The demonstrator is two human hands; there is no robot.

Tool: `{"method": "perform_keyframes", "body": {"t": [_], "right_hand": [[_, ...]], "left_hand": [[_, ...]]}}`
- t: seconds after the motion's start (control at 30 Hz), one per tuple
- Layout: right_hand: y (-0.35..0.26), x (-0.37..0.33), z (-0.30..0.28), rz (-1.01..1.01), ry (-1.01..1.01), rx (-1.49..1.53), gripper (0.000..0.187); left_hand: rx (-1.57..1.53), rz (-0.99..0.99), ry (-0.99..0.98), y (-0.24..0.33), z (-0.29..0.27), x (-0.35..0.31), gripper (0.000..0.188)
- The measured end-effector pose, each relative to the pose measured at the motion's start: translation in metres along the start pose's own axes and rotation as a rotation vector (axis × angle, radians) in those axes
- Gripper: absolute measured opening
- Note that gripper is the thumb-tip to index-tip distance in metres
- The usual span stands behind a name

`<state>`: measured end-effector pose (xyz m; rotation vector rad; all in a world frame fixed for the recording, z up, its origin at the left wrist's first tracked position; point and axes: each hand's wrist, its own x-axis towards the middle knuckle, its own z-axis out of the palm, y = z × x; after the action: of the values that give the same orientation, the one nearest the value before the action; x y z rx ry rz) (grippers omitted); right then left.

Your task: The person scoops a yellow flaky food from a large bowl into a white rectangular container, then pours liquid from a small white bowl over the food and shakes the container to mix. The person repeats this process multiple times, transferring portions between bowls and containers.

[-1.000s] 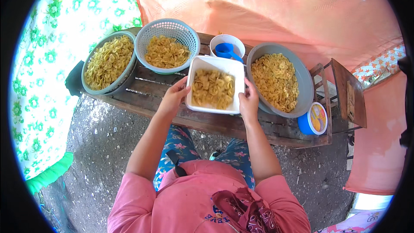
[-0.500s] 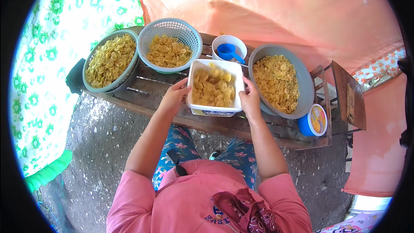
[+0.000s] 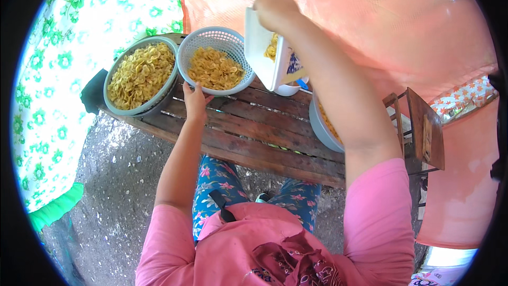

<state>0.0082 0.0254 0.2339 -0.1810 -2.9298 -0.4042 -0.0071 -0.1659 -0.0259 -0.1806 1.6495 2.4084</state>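
Observation:
My right hand (image 3: 276, 12) is raised and closed on the rim of a white square plastic tub (image 3: 256, 40). The tub is tipped on its side, its mouth facing left toward a light blue-grey colander (image 3: 231, 41). Some yellow chips, which look like banana chips (image 3: 271, 48), show inside the tub. At the colander's near edge, my left hand (image 3: 196, 102) grips the rim. Inside the colander lies a heap of similar thin chips (image 3: 214, 69).
Left of the colander stands a grey basin (image 3: 112, 101) heaped with chips. A white bowl (image 3: 287, 91) with a blue scoop (image 3: 302, 84) sits behind the tub. My right arm partly covers another grey basin (image 3: 319, 126) of chips. All rest on a slatted wooden bench (image 3: 248, 132).
The tub went from upright in both hands to tipped beside the colander in my right hand alone. My left hand let go of it and took the colander's rim.

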Motion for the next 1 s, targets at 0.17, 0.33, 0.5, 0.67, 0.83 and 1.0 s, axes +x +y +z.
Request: {"method": "perform_keyframes", "body": {"t": [0.17,0.33,0.5,0.67,0.83,1.0], "right_hand": [[-0.075,0.035,0.032,-0.241,0.070,-0.096,0.025],[-0.115,0.035,0.062,-0.375,0.163,-0.112,0.019],[-0.118,0.032,0.055,-0.449,0.311,-0.185,0.015],[-0.106,0.019,0.049,-0.514,0.453,-0.137,0.012],[-0.085,-0.003,0.067,-0.569,0.318,-0.106,0.011],[-0.069,-0.004,0.069,-0.598,0.409,-0.065,0.014]], "left_hand": [[-0.033,-0.024,-0.009,0.009,-0.002,0.008,0.045],[-0.032,-0.075,-0.006,0.016,-0.009,0.015,0.042],[-0.015,-0.076,-0.015,0.019,-0.012,0.022,0.040],[-0.006,-0.095,-0.042,0.023,-0.015,0.027,0.038],[0.003,-0.090,-0.044,0.027,-0.015,0.027,0.035],[0.042,-0.114,-0.031,0.030,-0.014,0.026,0.032]]}}
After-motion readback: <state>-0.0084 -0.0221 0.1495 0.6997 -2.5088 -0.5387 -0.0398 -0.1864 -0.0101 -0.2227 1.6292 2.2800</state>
